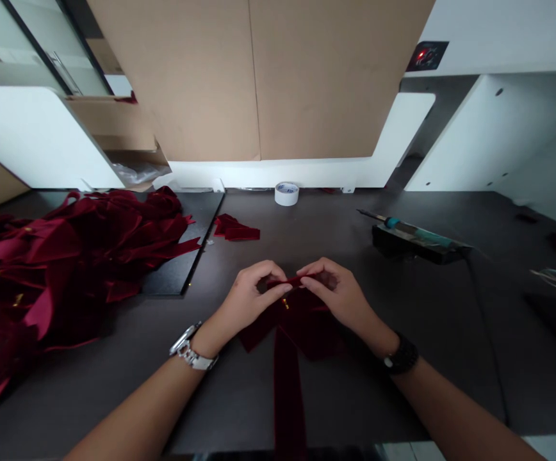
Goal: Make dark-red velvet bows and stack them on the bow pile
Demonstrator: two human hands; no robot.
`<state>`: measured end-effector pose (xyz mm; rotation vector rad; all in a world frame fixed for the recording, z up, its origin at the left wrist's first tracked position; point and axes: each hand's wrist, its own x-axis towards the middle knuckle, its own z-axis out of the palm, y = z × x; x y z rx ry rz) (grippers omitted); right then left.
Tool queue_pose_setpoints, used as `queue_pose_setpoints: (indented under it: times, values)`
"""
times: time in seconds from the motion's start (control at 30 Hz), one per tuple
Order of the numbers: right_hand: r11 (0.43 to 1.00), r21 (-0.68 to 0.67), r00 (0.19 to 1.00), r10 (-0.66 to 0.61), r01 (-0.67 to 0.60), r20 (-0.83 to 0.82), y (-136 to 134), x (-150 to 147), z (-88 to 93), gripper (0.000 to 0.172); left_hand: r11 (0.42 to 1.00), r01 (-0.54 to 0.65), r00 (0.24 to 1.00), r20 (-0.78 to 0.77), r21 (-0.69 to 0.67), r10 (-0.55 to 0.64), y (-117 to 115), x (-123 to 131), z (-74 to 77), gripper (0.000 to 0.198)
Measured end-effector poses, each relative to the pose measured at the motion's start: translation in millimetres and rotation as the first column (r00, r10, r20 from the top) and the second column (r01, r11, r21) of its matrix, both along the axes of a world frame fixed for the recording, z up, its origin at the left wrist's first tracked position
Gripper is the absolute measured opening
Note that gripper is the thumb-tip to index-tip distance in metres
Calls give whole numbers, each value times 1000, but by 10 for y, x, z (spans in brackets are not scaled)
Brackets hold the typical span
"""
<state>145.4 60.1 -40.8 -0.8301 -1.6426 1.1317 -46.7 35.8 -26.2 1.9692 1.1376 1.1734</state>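
Dark red velvet ribbon [289, 384] lies on the dark table in front of me, one long tail running down over the near edge. Its upper part is pinched by my left hand [259, 291] and my right hand [332, 289], thumbs against fingers, with a narrow folded strip stretched between them. A small gold-coloured piece [286, 303] shows on the ribbon just below my fingertips. Wider ribbon parts spread under both hands. My palms hide some of the fabric.
A large heap of red velvet ribbon [76, 250] covers the left side, partly on a black board [172, 275]. Small red scraps [236, 228] lie beyond my hands. A white tape roll [286, 193] stands at the back. At right, a soldering iron [403, 229] rests on a black holder [415, 248].
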Motion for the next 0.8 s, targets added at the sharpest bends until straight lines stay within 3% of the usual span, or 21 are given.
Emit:
queue_pose_setpoints:
  times: [0.3, 0.47, 0.67, 0.8]
  values:
    - [985, -165, 997, 38, -48, -63, 14, 27, 31, 20, 1000, -25, 999, 31, -18, 25, -11, 20, -5, 12]
    - [991, -137, 997, -5, -5, -73, 16, 20, 5, 19, 986, -21, 991, 129, -168, 43, 26, 11, -66, 14]
    - [995, -102, 1000, 4, -7, -26, 24, 21, -14, 22, 964, 13, 994, 105, -265, 15, 35, 5, -106, 24]
    - [995, -98, 1000, -5, 7, 23, 25, 20, -8, 13, 953, 19, 995, 102, -303, 13, 27, 8, -101, 24]
